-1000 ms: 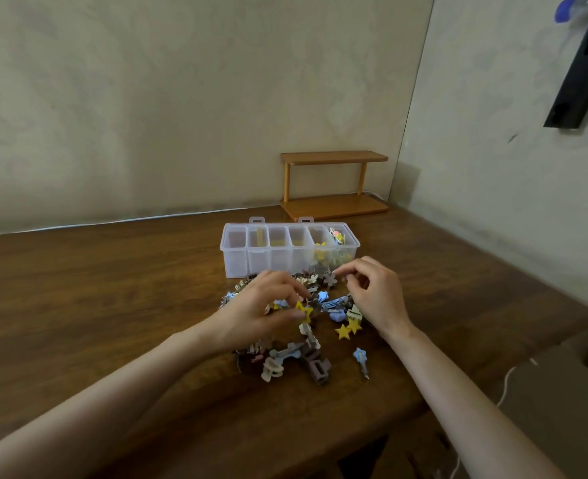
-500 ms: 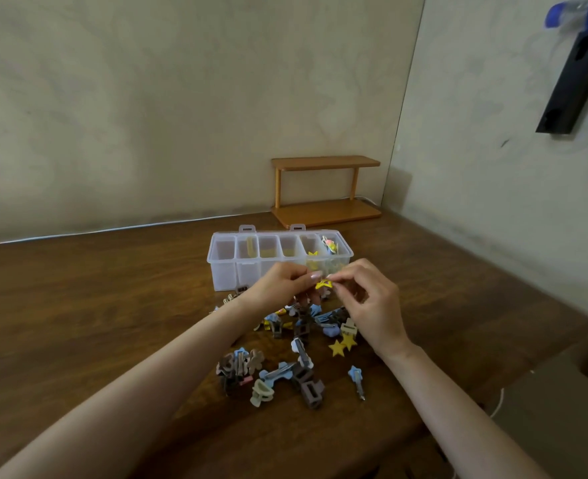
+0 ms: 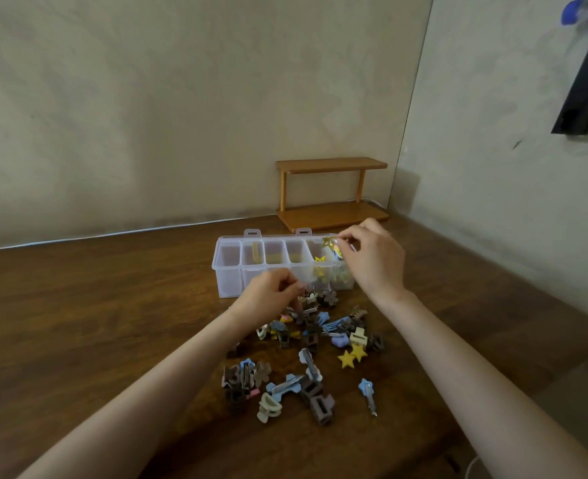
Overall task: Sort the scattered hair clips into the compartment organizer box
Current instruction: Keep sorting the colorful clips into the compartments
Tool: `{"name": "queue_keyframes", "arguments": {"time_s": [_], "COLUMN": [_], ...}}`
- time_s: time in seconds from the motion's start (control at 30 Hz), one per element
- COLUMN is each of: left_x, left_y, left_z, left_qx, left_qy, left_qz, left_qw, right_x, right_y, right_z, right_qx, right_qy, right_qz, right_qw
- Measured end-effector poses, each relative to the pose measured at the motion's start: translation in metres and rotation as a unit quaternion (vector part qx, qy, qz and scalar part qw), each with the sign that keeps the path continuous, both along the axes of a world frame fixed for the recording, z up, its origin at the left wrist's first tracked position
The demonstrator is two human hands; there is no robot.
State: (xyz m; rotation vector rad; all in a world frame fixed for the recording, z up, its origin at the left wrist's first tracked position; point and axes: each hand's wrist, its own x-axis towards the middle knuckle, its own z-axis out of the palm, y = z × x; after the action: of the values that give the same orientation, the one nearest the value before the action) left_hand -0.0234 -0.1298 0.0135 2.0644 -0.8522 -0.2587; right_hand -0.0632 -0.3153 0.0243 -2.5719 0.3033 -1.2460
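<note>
The clear compartment organizer box stands on the wooden table, with yellow star clips in its right compartments. My right hand hovers over the box's right end and pinches a yellow star clip between thumb and fingers. My left hand is lower, in front of the box, with curled fingers reaching down into the top of the scattered pile of hair clips. Whether it holds a clip is hidden. Two yellow star clips lie at the pile's right, and a blue clip lies apart.
A small wooden two-tier shelf stands behind the box in the back corner. Walls close off the back and right sides. A black object hangs on the right wall. The table's front edge runs at the lower right.
The yellow star clip passed from my left hand to my right, which lifted it up over the box's right end. My left hand dropped back to the pile.
</note>
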Motion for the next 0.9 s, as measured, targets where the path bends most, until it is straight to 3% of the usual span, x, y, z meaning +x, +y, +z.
{"name": "queue_keyframes", "arguments": {"time_s": [0.1, 0.27, 0.43, 0.7, 0.9], "left_x": [0.003, -0.004, -0.011, -0.014, -0.015], "left_y": [0.003, -0.002, -0.011, -0.011, -0.008], "left_z": [0.0, -0.002, -0.016, -0.014, -0.005], "left_qx": [0.007, 0.032, 0.13, 0.189, 0.215], "left_qy": [-0.018, -0.125, -0.255, -0.316, -0.285], "left_qz": [-0.003, -0.05, -0.134, -0.111, -0.097], "left_qw": [1.0, 0.99, 0.949, 0.923, 0.929], "right_x": [0.009, -0.014, -0.039, -0.047, -0.048], "right_y": [-0.001, -0.002, -0.007, -0.009, -0.008], "right_z": [0.005, -0.003, -0.02, -0.045, -0.045], "right_qx": [-0.008, 0.004, 0.03, 0.066, 0.051], "right_qy": [0.047, -0.005, -0.019, 0.065, 0.141], "right_qz": [-0.009, 0.014, 0.074, 0.122, 0.136], "right_qw": [0.999, 1.0, 0.997, 0.988, 0.979]}}
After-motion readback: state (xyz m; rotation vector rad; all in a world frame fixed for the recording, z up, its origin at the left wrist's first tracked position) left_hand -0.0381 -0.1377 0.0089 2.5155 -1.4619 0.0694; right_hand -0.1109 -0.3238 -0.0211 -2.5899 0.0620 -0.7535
